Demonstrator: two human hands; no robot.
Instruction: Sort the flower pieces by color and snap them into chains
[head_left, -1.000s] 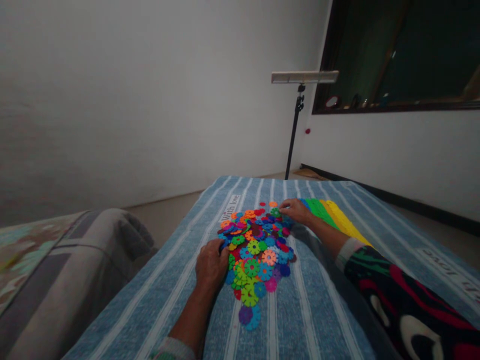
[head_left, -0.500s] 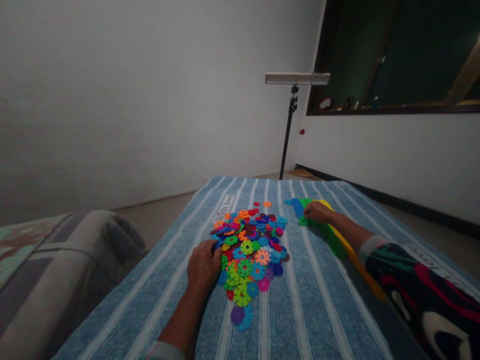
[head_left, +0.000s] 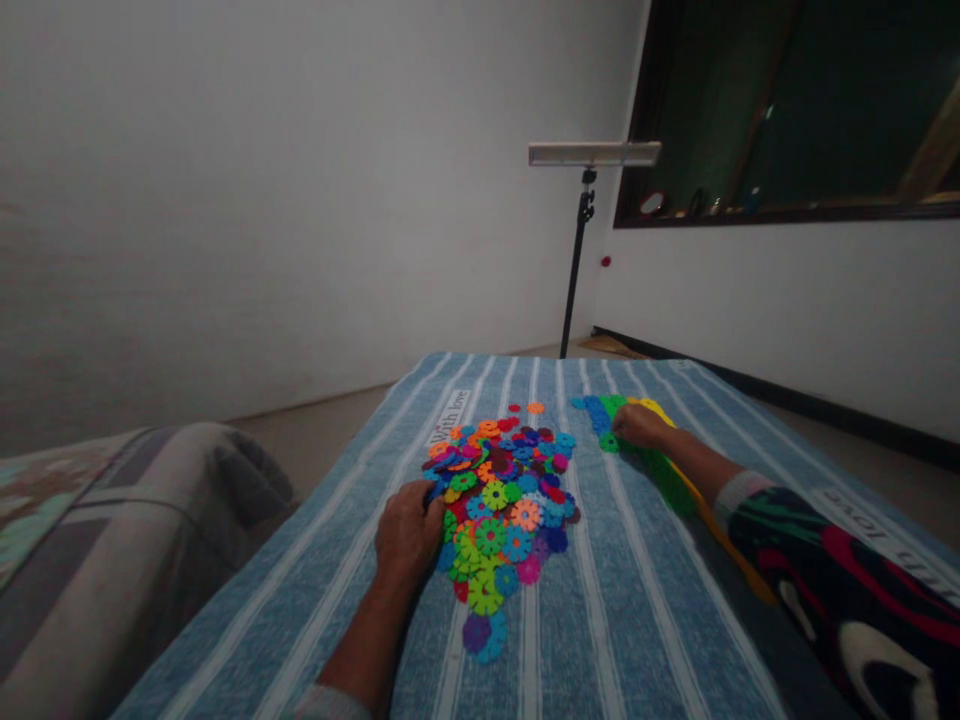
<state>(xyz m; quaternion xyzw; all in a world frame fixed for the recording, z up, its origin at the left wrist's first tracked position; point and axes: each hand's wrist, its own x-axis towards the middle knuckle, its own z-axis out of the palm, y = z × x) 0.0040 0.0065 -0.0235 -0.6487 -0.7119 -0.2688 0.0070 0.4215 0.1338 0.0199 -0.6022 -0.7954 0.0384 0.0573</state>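
A pile of flat plastic flower-shaped discs [head_left: 501, 500] in many colours lies on a blue striped cloth [head_left: 622, 590]. My left hand [head_left: 407, 535] rests at the pile's left edge, fingers curled against the discs. My right hand [head_left: 637, 426] is farther right, fingers closed on a green disc [head_left: 608, 441]. That disc sits at the near end of sorted rows: blue discs [head_left: 594, 410], green discs [head_left: 664, 470] and yellow discs [head_left: 697, 500], partly hidden under my forearm.
A light bar on a black stand [head_left: 577, 250] rises beyond the cloth's far edge. A grey folded blanket [head_left: 135, 540] lies to the left. A dark window [head_left: 795, 110] is set in the right wall.
My right hand left the pile's far right edge and moved right to the sorted rows, where it now sits on a green disc. My left hand stayed at the pile.
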